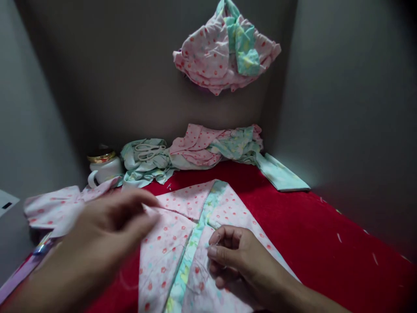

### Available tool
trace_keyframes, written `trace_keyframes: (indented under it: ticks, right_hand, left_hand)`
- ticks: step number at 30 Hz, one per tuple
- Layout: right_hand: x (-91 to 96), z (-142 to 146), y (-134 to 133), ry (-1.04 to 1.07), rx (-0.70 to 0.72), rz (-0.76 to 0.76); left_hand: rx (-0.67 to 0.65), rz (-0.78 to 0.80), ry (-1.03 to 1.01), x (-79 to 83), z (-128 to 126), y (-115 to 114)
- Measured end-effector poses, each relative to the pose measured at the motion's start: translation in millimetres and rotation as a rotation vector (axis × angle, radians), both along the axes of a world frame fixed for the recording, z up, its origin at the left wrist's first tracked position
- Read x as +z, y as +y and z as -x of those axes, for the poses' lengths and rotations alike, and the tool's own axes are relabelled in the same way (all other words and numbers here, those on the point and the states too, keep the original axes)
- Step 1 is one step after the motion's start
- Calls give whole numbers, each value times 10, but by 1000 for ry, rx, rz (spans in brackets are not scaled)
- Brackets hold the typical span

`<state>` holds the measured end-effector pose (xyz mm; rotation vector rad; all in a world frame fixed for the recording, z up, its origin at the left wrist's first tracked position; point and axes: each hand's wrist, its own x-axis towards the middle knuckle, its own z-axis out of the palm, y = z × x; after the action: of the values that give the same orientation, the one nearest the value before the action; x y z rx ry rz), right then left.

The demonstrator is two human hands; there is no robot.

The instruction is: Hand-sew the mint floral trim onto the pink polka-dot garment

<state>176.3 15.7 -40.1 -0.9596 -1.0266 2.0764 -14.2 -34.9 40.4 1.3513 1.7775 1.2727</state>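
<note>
A pink cloth with red dots (164, 250) lies flat on the red table cover, crossed by a mint-green strip (186, 261) with yellow-green print. My right hand (233, 256) is over the cloth just right of the strip. Its thumb and fingertips are pinched together, with a faint thin line at them too small to name. My left hand (107, 230) is raised over the cloth's left side, smeared by motion. Its thumb and forefinger point towards the strip, and whatever they may hold cannot be made out.
White-handled scissors (149, 152) rest on crumpled green cloth (143, 167) at the back, beside a white mug (106, 169). Pink and green cloths (215, 148) are heaped along the wall. A gathered cloth piece (211, 58) hangs above. Folded green cloth (283, 174) lies back right.
</note>
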Motion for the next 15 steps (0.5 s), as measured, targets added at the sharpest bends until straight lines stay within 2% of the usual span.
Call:
trace_keyframes:
  ticks: [1, 2, 3, 5, 9, 12, 15]
  right_hand:
    - [-1, -3, 1, 4, -2, -2]
    - [-2, -7, 2, 11, -1, -3]
    - [0, -12, 3, 20, 4, -2]
    - [5, -24, 8, 38, 18, 8]
    - [21, -50, 40, 19, 57, 65]
    - [24, -65, 73, 1, 68, 92]
    - [18, -82, 92, -6, 62, 105]
  left_hand:
    - [-175, 194, 78, -122, -127, 9]
    - [-282, 312, 140, -246, -244, 18]
    - [-356, 365, 163, -361, -341, 24]
    - [-422, 375, 55, -526, -463, 38]
    - [-404, 332, -280, -602, -482, 81]
    - [-323, 309, -377, -650, -447, 87]
    - [-296, 272, -435, -776, -421, 45]
